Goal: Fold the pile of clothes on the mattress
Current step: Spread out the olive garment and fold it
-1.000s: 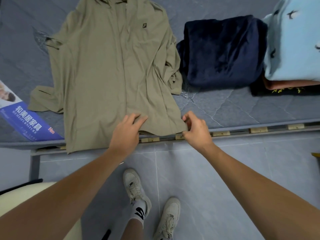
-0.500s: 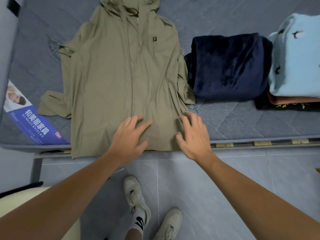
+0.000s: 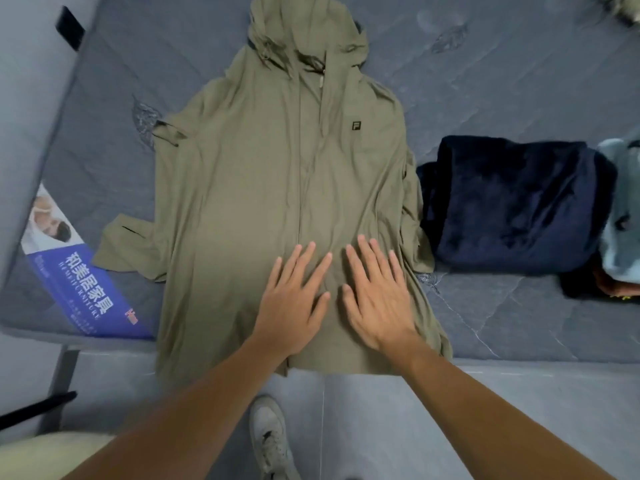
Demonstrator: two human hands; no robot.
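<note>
1. An olive-green hooded jacket lies front up and spread flat on the grey mattress, hood at the far end, hem hanging over the near edge.
2. It has a centre zip, a small dark square logo on the chest, and soft creases; its sleeves are folded in at the sides.
3. The left hand rests flat on the lower front, fingers straight and spread, grasping nothing.
4. The right hand lies just beside it, equally flat and released.
5. A folded navy garment sits right of the jacket.
</note>
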